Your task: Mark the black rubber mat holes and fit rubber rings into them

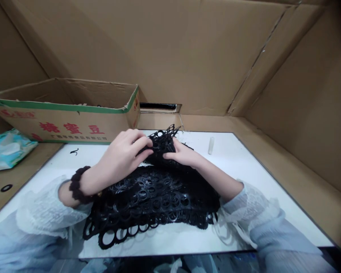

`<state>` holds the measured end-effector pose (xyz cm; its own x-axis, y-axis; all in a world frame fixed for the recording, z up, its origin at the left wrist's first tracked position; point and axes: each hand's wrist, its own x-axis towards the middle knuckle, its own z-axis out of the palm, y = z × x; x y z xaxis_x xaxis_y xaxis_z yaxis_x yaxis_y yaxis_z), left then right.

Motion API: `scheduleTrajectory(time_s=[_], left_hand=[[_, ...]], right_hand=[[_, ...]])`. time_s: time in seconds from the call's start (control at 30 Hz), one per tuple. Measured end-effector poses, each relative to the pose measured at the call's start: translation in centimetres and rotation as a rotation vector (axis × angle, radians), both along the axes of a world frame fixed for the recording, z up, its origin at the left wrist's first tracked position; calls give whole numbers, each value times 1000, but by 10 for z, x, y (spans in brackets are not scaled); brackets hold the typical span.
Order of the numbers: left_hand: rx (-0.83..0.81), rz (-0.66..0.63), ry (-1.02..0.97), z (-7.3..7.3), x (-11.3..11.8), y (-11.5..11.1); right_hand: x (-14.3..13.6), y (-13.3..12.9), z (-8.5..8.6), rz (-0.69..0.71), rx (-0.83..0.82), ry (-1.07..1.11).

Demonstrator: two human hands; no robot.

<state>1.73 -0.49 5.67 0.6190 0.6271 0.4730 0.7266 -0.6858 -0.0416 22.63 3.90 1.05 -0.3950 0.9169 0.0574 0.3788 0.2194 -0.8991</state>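
Black sheets full of round holes point(153, 197) lie stacked on the white board in front of me. Above the stack, a bunched black perforated sheet point(163, 146) is between my two hands. My left hand point(129, 148), with a dark scrunchie on the wrist, pinches its left side with thumb and fingers. On the right side, my right hand point(184, 153) grips the same sheet, its thumb across the front and its other fingers hidden behind the material.
An open cardboard box point(82, 121) with a green edge stands at the back left, near a tissue pack point(10, 148). A small translucent tube point(211, 146) lies on the white board point(244, 182). A black ring point(6, 188) and a black scrap point(74, 152) lie on the left. Cardboard walls surround the board.
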Motion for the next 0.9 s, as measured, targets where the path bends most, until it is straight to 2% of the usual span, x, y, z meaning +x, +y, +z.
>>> scheduleTrajectory(time_s=[0.13,0.2,0.43,0.67,0.8,0.9], left_hand=[[-498,-269,290,-1,-7,-4],[-608,-300,347,-4,-9,-5],[-699,-345,320,-5,-7,-1],[-747,-355,225,6,-10,8],[-832,-360,272,7,-12,7],[-901,-309,295,7,-13,6]], right_hand=[[0,1,-1,-17,-26,-51],[1,0,1,-42,-32,-87],[2,-2,4,7,-9,-90],[7,-5,11,199,-49,-198],[8,-4,10,206,-45,-207],[8,-3,8,204,-31,-184]])
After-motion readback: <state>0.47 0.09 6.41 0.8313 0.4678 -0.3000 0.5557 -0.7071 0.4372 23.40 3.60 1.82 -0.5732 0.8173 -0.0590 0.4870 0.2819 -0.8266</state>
